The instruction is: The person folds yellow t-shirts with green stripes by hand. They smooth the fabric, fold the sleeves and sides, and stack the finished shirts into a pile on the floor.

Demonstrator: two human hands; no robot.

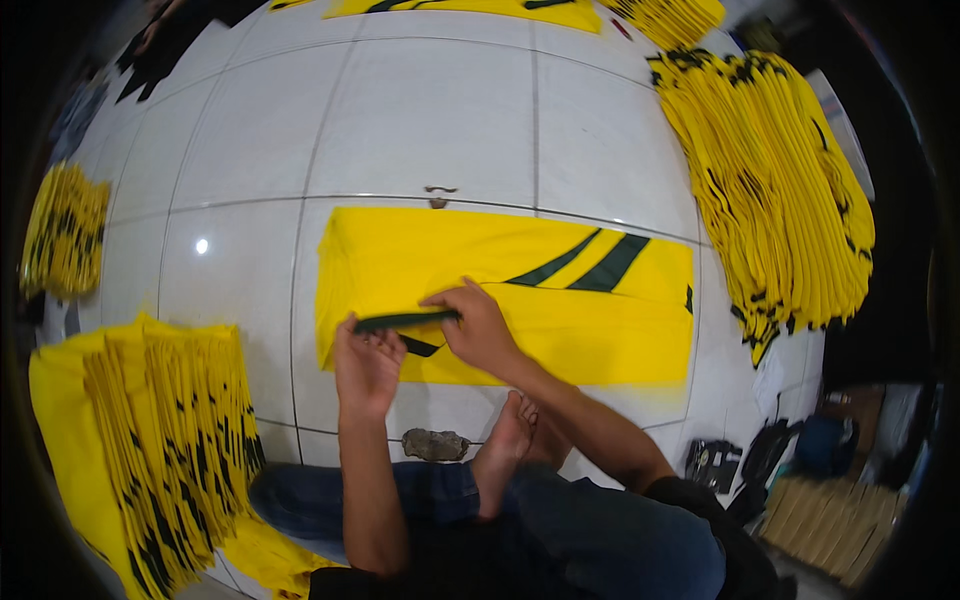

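Observation:
A folded yellow garment (585,337) with dark green stripes lies flat on the tiled floor before me. Both my hands are over its left part. My left hand (373,364) holds one end of a dark green fabric band (405,321) near the garment's left edge. The band's other end is pinched in my right hand (480,326), whose fingers point left. Stretched between them, the band is slightly tilted. Just below it shows a short dark stripe (421,346). Whether the band is joined to the garment cannot be told.
Yellow garments lie in a big stack on the left (150,420), a smaller one (67,232) at far left, and a long one (780,195) at right. More yellow cloth (480,9) lies at the top. A stone-like lump (435,445) sits beside my bare foot (506,442).

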